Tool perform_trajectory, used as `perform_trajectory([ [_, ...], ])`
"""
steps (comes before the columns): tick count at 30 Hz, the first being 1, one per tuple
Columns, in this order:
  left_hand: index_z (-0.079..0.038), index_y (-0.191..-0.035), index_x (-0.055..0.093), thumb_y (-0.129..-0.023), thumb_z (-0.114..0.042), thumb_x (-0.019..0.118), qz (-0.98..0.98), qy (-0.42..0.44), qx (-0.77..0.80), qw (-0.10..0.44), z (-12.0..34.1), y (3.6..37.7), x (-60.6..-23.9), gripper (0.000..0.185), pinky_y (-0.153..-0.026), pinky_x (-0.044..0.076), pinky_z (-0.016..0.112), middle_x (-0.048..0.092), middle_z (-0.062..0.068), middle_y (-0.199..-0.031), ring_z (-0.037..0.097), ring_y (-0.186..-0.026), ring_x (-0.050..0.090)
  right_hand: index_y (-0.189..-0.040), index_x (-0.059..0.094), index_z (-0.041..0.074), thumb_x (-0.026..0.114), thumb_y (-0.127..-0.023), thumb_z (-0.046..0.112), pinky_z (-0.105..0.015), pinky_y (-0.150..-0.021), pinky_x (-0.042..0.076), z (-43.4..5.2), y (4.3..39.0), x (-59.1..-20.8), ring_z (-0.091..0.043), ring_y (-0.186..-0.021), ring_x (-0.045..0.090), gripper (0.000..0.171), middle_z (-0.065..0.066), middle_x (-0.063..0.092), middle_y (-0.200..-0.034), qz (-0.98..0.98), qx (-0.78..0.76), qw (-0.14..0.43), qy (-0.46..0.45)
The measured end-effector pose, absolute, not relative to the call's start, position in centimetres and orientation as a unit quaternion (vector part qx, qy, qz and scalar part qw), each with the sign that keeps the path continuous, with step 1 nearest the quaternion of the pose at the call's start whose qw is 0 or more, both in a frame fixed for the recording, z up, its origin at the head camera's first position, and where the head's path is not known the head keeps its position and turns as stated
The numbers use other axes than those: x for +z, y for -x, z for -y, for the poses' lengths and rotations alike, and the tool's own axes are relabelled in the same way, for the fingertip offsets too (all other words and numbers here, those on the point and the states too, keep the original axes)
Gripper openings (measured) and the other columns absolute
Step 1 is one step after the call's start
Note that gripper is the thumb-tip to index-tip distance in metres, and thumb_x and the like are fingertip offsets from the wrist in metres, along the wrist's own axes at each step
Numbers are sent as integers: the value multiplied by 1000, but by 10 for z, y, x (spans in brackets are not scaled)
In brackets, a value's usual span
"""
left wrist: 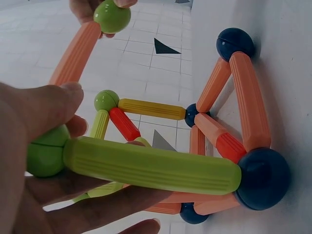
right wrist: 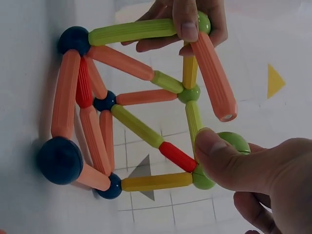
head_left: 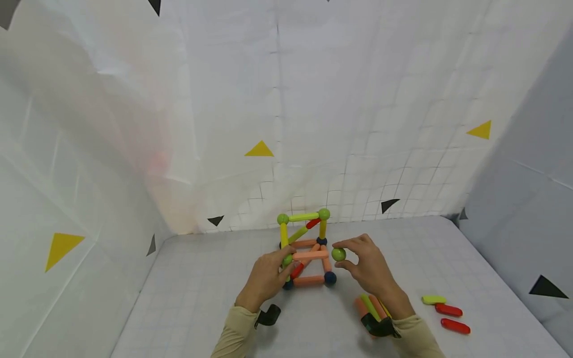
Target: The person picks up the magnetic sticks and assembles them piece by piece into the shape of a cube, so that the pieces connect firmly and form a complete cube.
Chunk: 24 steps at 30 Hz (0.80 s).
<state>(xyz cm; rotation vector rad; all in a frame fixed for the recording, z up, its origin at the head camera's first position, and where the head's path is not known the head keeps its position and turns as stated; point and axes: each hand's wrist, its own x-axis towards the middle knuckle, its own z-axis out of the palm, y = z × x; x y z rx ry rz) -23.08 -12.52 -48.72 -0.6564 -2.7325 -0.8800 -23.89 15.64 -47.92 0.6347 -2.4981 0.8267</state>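
Observation:
A frame of magnetic building sticks and balls stands on the table, with dark blue balls (head_left: 330, 278) at its base and green balls (head_left: 324, 214) on top. My left hand (head_left: 267, 276) grips its near left upper corner, where a green ball (left wrist: 46, 152) joins an upright green stick (left wrist: 153, 165) and an orange stick (right wrist: 215, 78). That orange stick reaches out sideways, its far end free with a small metal tip showing. Between thumb and fingers, my right hand (head_left: 369, 263) pinches a loose green ball (head_left: 338, 254), just off that free end.
Several orange, green and yellow sticks (head_left: 369, 304) lie on the table under my right wrist. Farther right are a short green stick (head_left: 433, 300) and two red sticks (head_left: 449, 310). White sheeting (head_left: 313, 124) with black and yellow triangles rises behind the table (head_left: 188, 298).

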Motion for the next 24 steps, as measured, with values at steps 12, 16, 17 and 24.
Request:
perform_trajectory([
  [12,-22,-124,68,-103,-29,72,923,226,-294,103,126,231,-487,22,-65,47,22,69,-8,-84,3,-71,56,-119,79,15,98,-71,8,-40,-79,54,-151,234,-474,-18,-99,61,53,5,77,-103,882,332,228,-245],
  [16,-22,-123,68,-103,-30,72,922,226,-294,112,126,231,-489,22,-65,47,22,69,-9,-84,3,-72,57,-129,74,14,97,-74,12,-39,-80,52,-153,233,-473,-20,-103,62,59,1,77,-113,889,330,210,-239],
  [17,-21,-124,68,-103,-29,72,922,226,-294,114,126,231,-490,23,-64,46,22,69,-8,-83,3,-71,56,-131,73,14,97,-75,13,-39,-79,51,-155,233,-473,-21,-105,62,62,0,76,-116,892,328,203,-234],
  [24,-18,-125,69,-102,-25,74,918,235,-290,131,124,232,-492,25,-62,44,21,71,-6,-83,3,-67,52,-114,76,13,93,-83,26,-40,-77,50,-177,230,-474,-20,-89,61,38,0,75,-96,939,294,98,-146],
])
